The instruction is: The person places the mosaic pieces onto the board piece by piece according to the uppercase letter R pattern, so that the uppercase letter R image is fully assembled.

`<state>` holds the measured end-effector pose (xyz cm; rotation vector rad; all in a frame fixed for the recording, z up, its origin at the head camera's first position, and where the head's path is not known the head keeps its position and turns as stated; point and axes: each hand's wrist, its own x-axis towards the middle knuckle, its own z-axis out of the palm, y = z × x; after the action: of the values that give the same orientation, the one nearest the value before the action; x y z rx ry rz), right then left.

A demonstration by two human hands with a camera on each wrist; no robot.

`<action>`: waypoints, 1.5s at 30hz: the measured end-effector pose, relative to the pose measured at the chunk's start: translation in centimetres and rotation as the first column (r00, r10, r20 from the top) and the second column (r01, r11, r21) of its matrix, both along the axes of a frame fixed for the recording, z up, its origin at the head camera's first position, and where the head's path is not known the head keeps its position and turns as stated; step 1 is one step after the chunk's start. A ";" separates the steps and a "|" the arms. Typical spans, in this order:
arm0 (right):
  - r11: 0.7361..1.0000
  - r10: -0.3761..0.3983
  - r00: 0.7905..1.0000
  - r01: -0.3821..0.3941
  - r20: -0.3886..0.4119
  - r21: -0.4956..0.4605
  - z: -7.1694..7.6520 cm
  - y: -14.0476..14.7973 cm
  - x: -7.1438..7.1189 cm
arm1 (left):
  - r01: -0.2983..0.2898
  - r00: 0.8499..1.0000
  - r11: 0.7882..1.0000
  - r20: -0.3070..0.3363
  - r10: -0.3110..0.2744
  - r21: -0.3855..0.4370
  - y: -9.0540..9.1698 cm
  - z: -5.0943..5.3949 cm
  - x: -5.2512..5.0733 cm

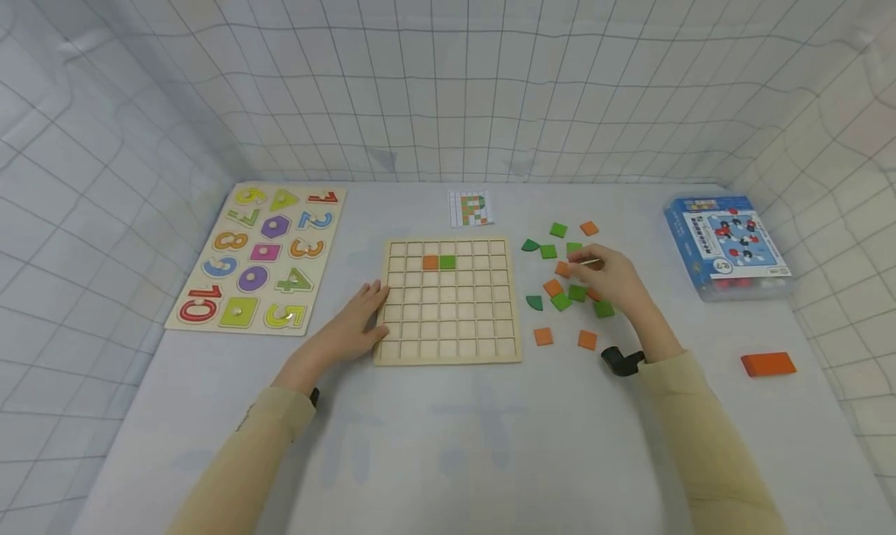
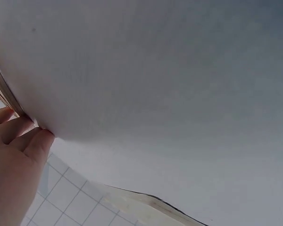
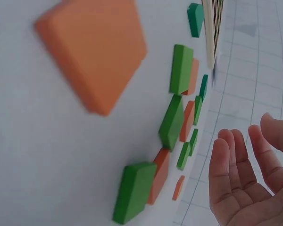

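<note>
Grid board [image 1: 448, 312] mid-surface [image 1: 546, 434], between left and right edges; orange tile [image 1: 430, 263] and green tile [image 1: 447, 263] side by side in its second row from the far side. Hands well apart. Left hand [image 1: 348, 326]: fingers relaxed, touching board's left side. Right hand [image 1: 614, 277]: thumb spread from fingers, over the loose tiles [image 1: 561, 302] right of board. Pattern card [image 1: 471, 209] near surface's far edge; number puzzle [image 1: 287, 260] by far left corner.
</note>
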<state>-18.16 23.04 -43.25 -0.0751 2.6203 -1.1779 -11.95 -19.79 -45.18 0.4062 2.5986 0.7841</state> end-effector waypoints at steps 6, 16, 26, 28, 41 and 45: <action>0.999 -0.045 0.999 0.044 0.007 0.029 -0.7 2.0 0.6 | -0.009 1.000 1.000 0.021 0.009 -0.009 0.0 -0.1 0.1; 0.998 -0.046 0.997 0.043 0.062 0.036 -1.2 4.5 1.6 | -0.001 0.999 1.000 0.038 0.002 -0.010 -0.3 -0.2 -0.1; 0.997 -0.042 0.994 0.036 0.096 0.063 -1.3 5.4 2.2 | -0.004 0.999 1.000 0.053 0.004 0.006 -0.3 -0.5 -0.3; 0.997 -0.036 0.995 0.030 0.094 0.067 -1.5 5.3 2.1 | -0.004 0.999 1.000 0.053 0.003 0.007 -0.3 -0.4 -0.2; 0.992 -0.052 0.989 0.036 0.136 0.118 -2.7 4.3 1.4 | 0.005 0.998 1.000 0.062 -0.005 0.010 -0.2 -0.6 -0.1; 0.988 -0.059 0.992 0.042 0.114 0.146 -2.7 4.0 1.3 | 0.005 0.998 1.000 0.062 -0.006 0.014 -0.2 -0.5 -0.2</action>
<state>-16.89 27.05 -45.96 0.0872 2.6061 -0.9742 -12.15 -19.96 -45.72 0.3863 2.5347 0.8011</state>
